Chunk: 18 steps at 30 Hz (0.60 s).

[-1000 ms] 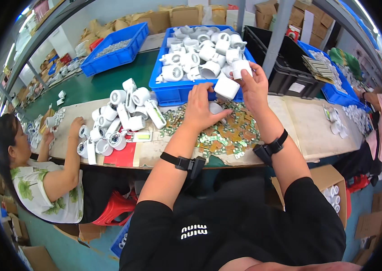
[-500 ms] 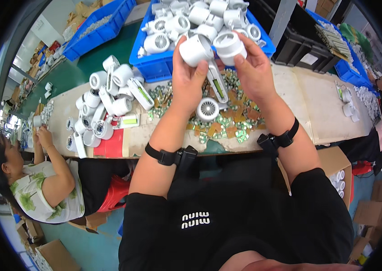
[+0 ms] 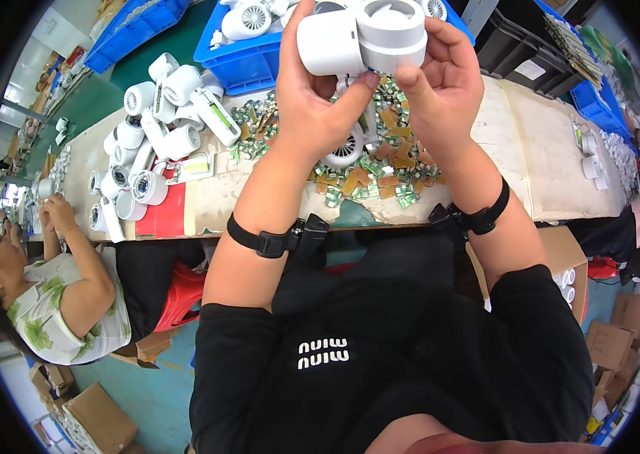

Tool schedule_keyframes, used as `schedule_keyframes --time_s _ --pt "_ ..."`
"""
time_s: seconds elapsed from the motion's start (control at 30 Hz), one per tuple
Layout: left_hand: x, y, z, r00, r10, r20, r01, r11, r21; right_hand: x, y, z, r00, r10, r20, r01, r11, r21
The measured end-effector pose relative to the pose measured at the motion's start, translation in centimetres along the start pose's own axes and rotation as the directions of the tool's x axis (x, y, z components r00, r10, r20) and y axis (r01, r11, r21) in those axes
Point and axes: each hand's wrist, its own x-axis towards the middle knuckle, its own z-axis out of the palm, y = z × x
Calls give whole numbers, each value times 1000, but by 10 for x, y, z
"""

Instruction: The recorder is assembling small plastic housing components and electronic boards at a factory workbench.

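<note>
Though half-hidden, left grip (image 3: pixel 315 113) seemingly tight on one white cylinder (image 3: pixel 327 43), right grip (image 3: pixel 447 94) on one stepped cylinder (image 3: pixel 389 38).

Around the circuit-board pile (image 3: pixel 354 180) on the workbench (image 3: pixel 517 166), a fan heap (image 3: pixel 156 138) lay at nine o'clock, a bin (image 3: pixel 252 72) stood at twelve, a crate (image 3: pixel 520 59) at two, a carton (image 3: pixel 566 253) at four, a co-worker (image 3: pixel 70 306) at eight. Toward twelve, two housings (image 3: pixel 327 44) were between the left hand (image 3: pixel 311 113) and right hand (image 3: pixel 445 98).

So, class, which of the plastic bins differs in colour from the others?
The black bin, up and right of the right hand; the other plastic bins are blue.
</note>
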Motion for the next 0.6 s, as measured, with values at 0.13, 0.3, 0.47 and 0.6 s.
schedule_keyframes --time_s 0.13,0.3,0.47,0.6 --pt "2 8 0 999 -42 -21 41 997 -69 -3 -4 6 997 -80 15 80 996 -26" --pt "1 8 -5 997 -73 -36 73 997 -23 1 -9 9 996 -62 64 67 995 -71" --pt "0 10 0 987 -157 -31 153 981 -117 -1 -6 4 991 -93 100 111 976 -187" --pt "-3 6 -1 993 -117 -16 114 987 -111 -1 -8 4 994 -72 86 87 979 -186"
